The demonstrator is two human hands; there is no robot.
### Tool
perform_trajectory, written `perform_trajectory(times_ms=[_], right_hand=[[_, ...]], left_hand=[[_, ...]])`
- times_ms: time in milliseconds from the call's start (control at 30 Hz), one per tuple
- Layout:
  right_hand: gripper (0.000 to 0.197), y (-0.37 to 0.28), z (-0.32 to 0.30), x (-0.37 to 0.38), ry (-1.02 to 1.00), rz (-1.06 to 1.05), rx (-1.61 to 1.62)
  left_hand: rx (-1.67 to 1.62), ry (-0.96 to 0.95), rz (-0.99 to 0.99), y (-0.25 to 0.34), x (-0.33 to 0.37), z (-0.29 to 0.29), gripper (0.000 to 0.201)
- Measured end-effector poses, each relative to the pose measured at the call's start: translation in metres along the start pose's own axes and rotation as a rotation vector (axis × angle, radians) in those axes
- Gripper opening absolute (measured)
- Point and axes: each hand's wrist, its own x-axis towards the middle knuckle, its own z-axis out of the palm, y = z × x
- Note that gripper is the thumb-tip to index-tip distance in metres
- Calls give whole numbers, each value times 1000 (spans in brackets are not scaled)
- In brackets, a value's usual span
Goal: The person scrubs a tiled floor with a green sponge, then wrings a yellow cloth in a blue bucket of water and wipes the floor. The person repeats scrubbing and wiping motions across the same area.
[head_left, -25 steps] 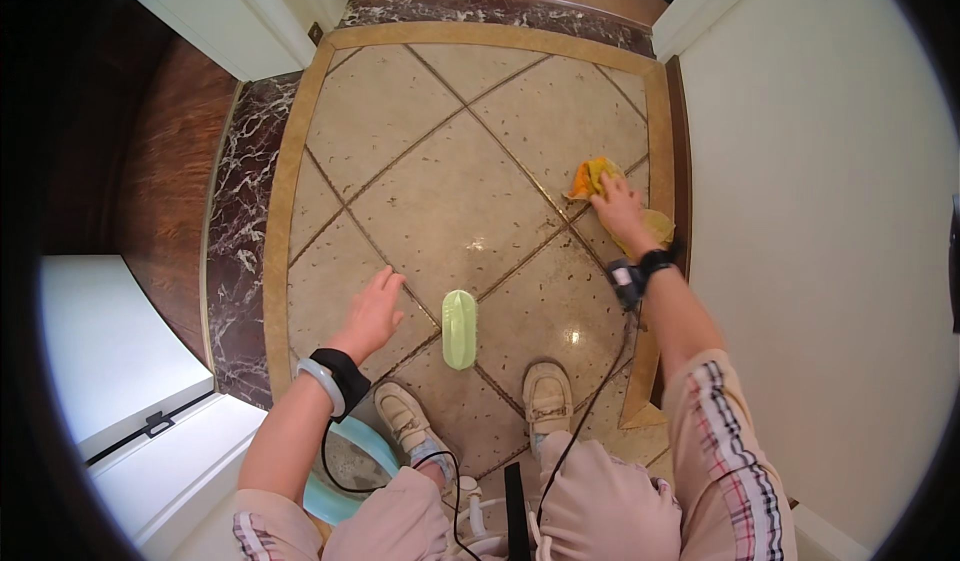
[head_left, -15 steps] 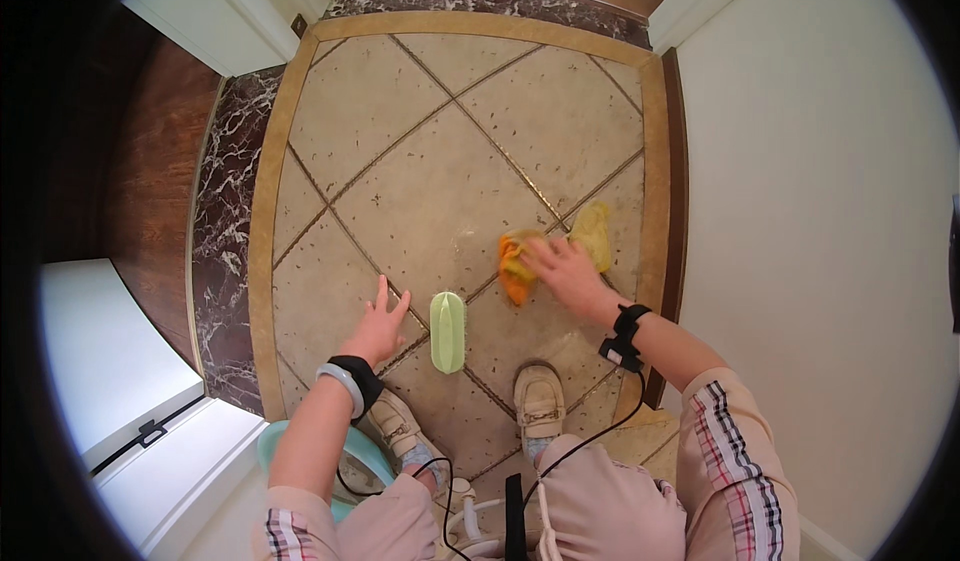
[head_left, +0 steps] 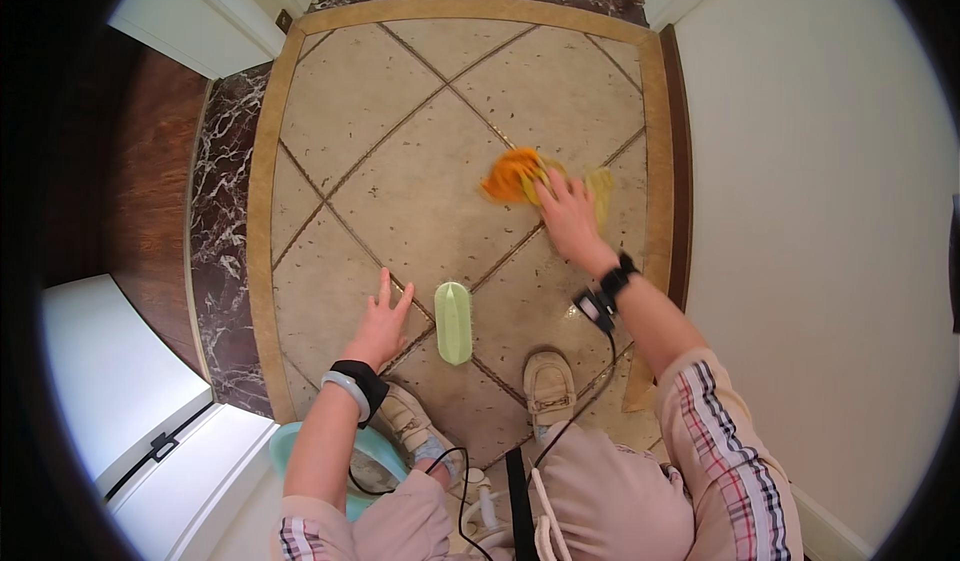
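Note:
Under my right hand [head_left: 574, 219] is an orange and yellow cloth [head_left: 514, 174], pressed against the beige tiled floor [head_left: 400, 171]. The cloth spreads out on both sides of the hand, and its edge is slightly blurred. My left hand [head_left: 379, 331] leans on the floor with its fingers spread, holding nothing. Just right of it lies a pale green scrub brush [head_left: 454, 326], back up with bristles against the tiles; neither hand touches it. Small dark specks are scattered over the tiles.
My shoes [head_left: 549, 386] stand close behind the brush. A light blue-green basin [head_left: 288, 451] sits by my left leg. Dark cables [head_left: 590, 386] hang from my wrists. A white wall [head_left: 800, 211] bounds the right side; a dark marble sill [head_left: 222, 211] runs along the left.
My right hand has pushed the cloth forward, away from me, over the tiles. My left hand stays in nearly the same place, and the brush still lies beside it.

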Motion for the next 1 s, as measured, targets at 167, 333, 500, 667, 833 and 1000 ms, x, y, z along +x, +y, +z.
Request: perform_trajectory(times_ms=[167, 333, 500, 667, 833, 1000], right_hand=[[54, 19, -11, -150, 10, 273, 9], [51, 10, -18, -181, 30, 414, -70], [28, -5, 21, -81, 182, 548, -4], [32, -120, 18, -69, 75, -77, 146], [36, -78, 25, -60, 25, -356, -6], [40, -20, -7, -50, 42, 239, -158]], left_hand=[[61, 30, -23, 2, -3, 3, 108], [82, 42, -38, 5, -7, 0, 108], [90, 58, -6, 10, -4, -6, 108], [93, 51, -28, 5, -3, -1, 110], [79, 62, -13, 9, -2, -6, 110], [79, 52, -12, 7, -8, -7, 110]])
